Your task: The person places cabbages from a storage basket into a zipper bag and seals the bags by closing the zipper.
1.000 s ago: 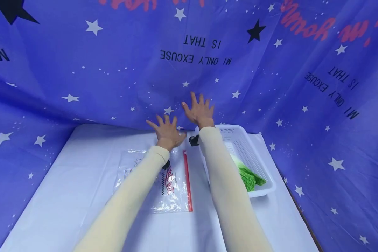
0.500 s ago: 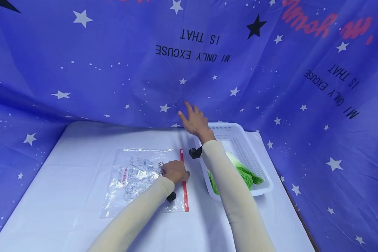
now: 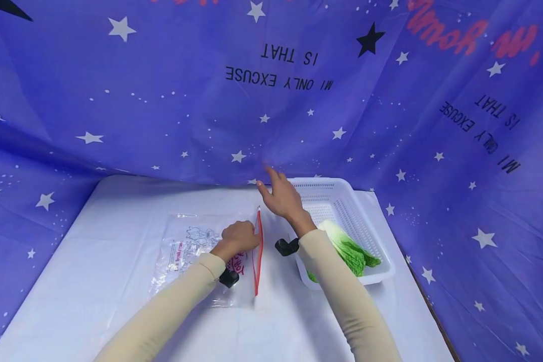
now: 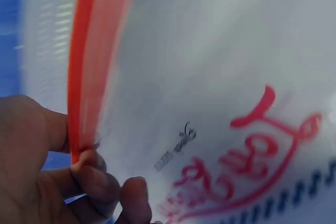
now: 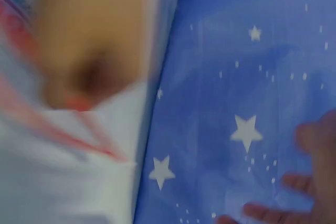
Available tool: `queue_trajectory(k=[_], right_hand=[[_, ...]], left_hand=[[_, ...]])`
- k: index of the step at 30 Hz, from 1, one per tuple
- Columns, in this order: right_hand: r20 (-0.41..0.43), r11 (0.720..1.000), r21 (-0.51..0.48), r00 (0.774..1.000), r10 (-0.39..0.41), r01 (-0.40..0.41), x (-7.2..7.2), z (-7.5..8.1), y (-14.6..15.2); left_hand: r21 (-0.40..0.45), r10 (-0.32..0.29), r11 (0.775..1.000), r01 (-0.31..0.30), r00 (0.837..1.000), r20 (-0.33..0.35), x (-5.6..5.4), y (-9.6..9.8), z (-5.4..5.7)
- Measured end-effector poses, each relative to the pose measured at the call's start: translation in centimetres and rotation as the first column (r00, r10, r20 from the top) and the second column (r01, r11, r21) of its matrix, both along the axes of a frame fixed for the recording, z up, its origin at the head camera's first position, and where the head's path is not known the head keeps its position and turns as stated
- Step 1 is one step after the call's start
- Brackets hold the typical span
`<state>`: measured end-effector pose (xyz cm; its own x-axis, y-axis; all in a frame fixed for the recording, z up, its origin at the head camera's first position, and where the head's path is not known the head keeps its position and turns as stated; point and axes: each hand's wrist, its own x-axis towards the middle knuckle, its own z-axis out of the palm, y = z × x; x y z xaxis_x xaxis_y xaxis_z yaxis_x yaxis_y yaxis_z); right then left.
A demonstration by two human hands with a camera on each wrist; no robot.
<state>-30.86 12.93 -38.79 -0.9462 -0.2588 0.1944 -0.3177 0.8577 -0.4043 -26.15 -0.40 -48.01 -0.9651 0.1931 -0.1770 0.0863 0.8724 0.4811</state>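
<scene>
My left hand (image 3: 239, 238) pinches the red zip edge (image 4: 79, 77) of a clear plastic zip bag (image 3: 181, 251), with thumb and fingers curled on it in the left wrist view. That edge is raised off the table; the rest of the bag lies flat, printed with red lettering and line drawings. My right hand (image 3: 282, 200) hovers at the back left of a white plastic basket (image 3: 386, 256), its fingers spread and nothing between them. Inside the basket lies a green and white leafy cabbage (image 3: 348, 246), partly hidden by the right sleeve.
A white-covered table (image 3: 117, 226) bears the bag and the basket. Behind it and to the right hangs a blue star-printed cloth (image 3: 185, 125). A black wrist camera (image 3: 286, 247) sits by the basket's left rim.
My left hand has come back from near the cloth, taken hold of the bag's zip edge and lifted it. The right hand has lowered and drawn back toward the basket.
</scene>
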Motion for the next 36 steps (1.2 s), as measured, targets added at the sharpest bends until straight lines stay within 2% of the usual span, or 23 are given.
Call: queue_trajectory(k=[4,8,12,14,17,22,24,27,30,32,34,36], right_hand=[[0.041,0.997,-0.067,0.998,-0.046,0.049,2.9,-1.1,-0.1],[0.122,0.986,-0.168,0.992,0.016,0.005,5.3,-2.0,-0.7],[0.079,0.979,-0.193,0.994,0.078,-0.062,6.6,-3.0,-1.0],[0.034,0.984,-0.165,0.997,0.073,-0.066,6.9,-3.5,-1.0],[0.011,0.993,-0.115,0.999,0.041,-0.039,7.1,-4.5,-0.8],[0.052,0.999,0.04,0.998,-0.038,0.036,7.3,-6.3,-0.4],[0.063,0.995,0.076,0.996,-0.064,0.06,7.3,-6.6,-0.5],[0.035,0.994,0.049,0.995,-0.096,0.094,7.7,-6.3,-1.0],[-0.116,0.997,-0.036,0.991,-0.069,0.066,8.4,-5.7,-1.7],[-0.272,0.997,-0.074,0.962,-0.004,-0.017,8.8,-5.2,-2.3],[-0.432,0.988,-0.045,0.895,0.111,-0.145,9.2,-4.8,-2.9],[-0.497,0.958,0.064,0.824,0.273,-0.279,9.5,-4.4,-3.4]], left_hand=[[0.087,0.009,0.996,0.001,0.994,-0.11,0.3,-2.1,2.7],[0.15,-0.009,0.988,0.042,0.977,-0.212,1.0,-3.5,5.2],[0.174,-0.033,0.981,0.083,0.963,-0.269,2.1,-4.3,7.3],[0.172,-0.021,0.982,0.076,0.954,-0.299,2.6,-4.7,8.2],[0.138,0.019,0.99,0.034,0.93,-0.366,3.2,-5.8,9.8],[0.084,0.092,0.995,-0.061,0.89,-0.446,3.6,-7.9,12.5],[0.072,0.102,0.994,-0.077,0.885,-0.454,3.7,-8.4,13.1],[0.052,0.093,0.996,-0.077,0.891,-0.444,3.7,-8.5,13.3],[0.041,0.078,0.997,-0.067,0.904,-0.421,3.6,-8.0,12.9],[0.031,0.073,0.997,-0.067,0.907,-0.414,3.6,-7.7,12.5],[0.03,0.069,0.998,-0.062,0.91,-0.41,3.6,-7.4,12.3],[0.032,0.07,0.998,-0.063,0.912,-0.405,3.7,-7.1,12.1]])
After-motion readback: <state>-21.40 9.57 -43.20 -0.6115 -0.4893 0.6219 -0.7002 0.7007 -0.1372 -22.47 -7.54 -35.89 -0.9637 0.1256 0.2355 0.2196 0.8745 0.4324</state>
